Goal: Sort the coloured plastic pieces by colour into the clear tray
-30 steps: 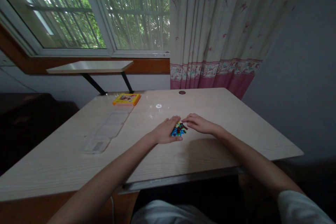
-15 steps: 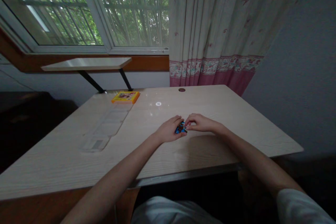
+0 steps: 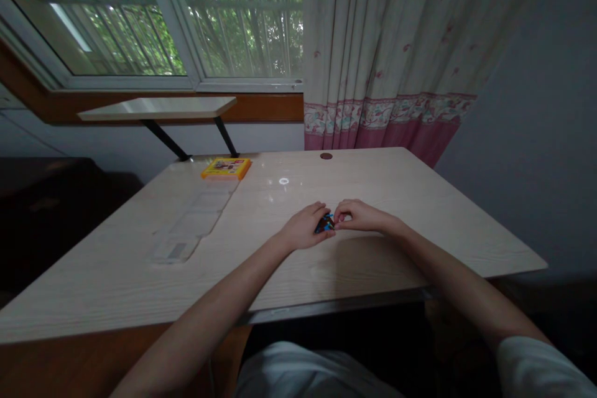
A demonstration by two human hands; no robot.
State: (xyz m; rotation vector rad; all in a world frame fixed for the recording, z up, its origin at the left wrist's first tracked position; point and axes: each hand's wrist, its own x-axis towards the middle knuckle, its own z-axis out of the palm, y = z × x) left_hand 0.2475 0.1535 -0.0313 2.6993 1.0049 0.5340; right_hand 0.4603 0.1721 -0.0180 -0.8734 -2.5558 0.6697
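A small blue and dark brown object [image 3: 325, 222], with a jagged outline like a little toy, is held just above the table in the middle of the view. My left hand [image 3: 303, 226] is closed around its left side, with fingers behind it and the thumb along the front. At its right edge, my right hand [image 3: 358, 215] has thumb and fingertips pinched together. Whatever lies between those fingertips is too small to make out. The left palm hides part of the object.
A pale wooden table [image 3: 396, 180] spreads under both hands. To the left lies a clear, flat plastic case [image 3: 200, 208], with a yellow box [image 3: 226, 167] at its far end. A raised shelf [image 3: 163, 108] stands at the back left, near the window; a curtain [image 3: 373, 74] hangs behind.
The whole view has shifted slightly. My right fingertips have drawn a little away from the object's top and now pinch at its right edge. The left hand keeps its hold.
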